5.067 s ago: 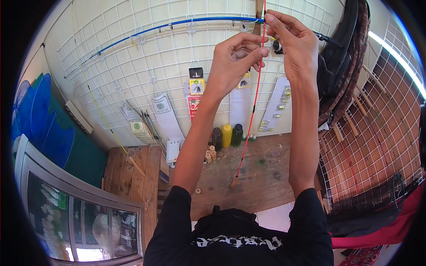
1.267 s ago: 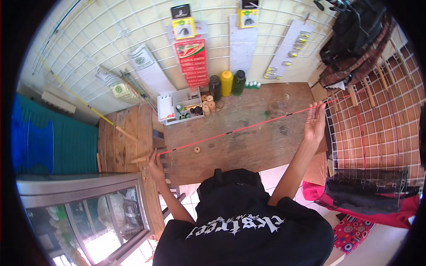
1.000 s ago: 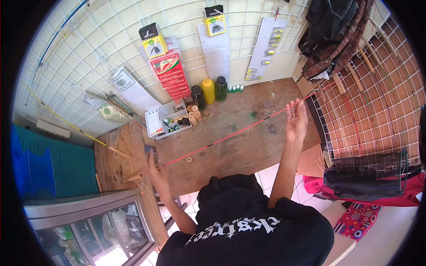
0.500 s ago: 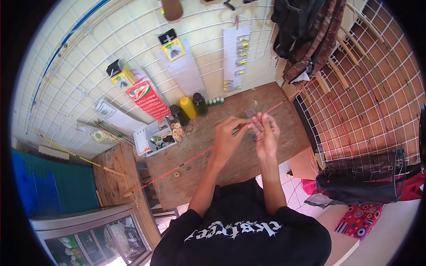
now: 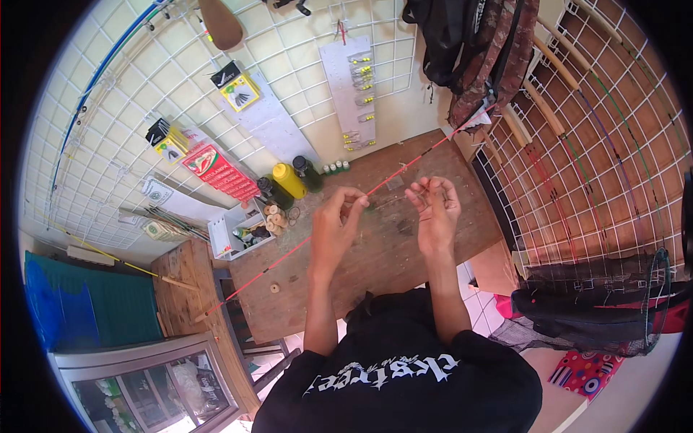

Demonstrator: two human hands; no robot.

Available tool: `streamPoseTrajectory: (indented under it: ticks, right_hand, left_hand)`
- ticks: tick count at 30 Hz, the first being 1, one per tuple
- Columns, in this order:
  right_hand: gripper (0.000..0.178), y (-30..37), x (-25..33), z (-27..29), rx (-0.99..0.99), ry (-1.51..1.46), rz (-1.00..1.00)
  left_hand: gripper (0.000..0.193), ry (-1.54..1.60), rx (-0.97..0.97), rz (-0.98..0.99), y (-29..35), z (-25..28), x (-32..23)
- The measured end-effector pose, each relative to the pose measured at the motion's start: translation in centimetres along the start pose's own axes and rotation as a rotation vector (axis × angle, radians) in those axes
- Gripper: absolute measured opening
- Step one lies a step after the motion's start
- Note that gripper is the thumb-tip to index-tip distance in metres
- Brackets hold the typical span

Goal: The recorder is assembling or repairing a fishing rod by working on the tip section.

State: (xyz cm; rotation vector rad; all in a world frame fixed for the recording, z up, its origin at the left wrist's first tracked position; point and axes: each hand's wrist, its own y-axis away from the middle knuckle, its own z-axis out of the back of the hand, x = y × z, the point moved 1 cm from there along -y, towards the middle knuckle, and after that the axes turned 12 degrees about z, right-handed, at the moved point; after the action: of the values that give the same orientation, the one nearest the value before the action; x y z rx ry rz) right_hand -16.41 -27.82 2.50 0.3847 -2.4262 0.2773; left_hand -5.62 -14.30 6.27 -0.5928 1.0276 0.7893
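Observation:
A thin red fishing rod [image 5: 271, 268] with dark bands runs slantwise over the table, from the lower left to the upper right. My left hand [image 5: 336, 229] pinches it near its middle between thumb and fingertips. To the right and apart from the rod is my right hand [image 5: 438, 209], palm turned up. Its thumb and fingers are bent together; whatever they hold is too fine to make out. A faint thin strand seems to stretch between the two hands.
The brown wooden table [image 5: 375, 267] bears a white box [image 5: 227, 234] of small parts, cork rings [image 5: 274, 218], a yellow bottle [image 5: 289, 180], dark bottles [image 5: 308, 175] and small vials [image 5: 336, 167]. One loose ring [image 5: 274, 288] lies nearer me. More rods [image 5: 577, 166] hang on the right grid.
My hands have moved apart: the left slid leftward with the rod in its pinch, and the right came off the rod. The view has shifted slightly.

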Motion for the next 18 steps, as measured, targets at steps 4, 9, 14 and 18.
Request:
streamPoseTrajectory:
  ticks: [4,9,14,18]
  right_hand:
    - [0.014,-1.8,0.6,1.8,0.116,0.041,0.025]
    - [0.014,-1.3,-0.3,0.7,0.169,0.163,0.082]
    - [0.013,-0.1,-1.4,-0.3,0.192,0.214,0.052]
    - [0.011,0.6,-2.1,-0.5,0.172,0.22,-0.039]
  left_hand:
    - [0.015,0.049,0.016,0.021,-0.3,-0.7,0.1]
    - [0.016,0.063,0.126,0.0,-0.3,-0.7,-1.1]
    - [0.02,0.011,0.118,-0.074,-0.6,-0.9,-0.6]
    - [0.026,0.014,0.112,-0.035,-0.7,-1.2,-1.1]
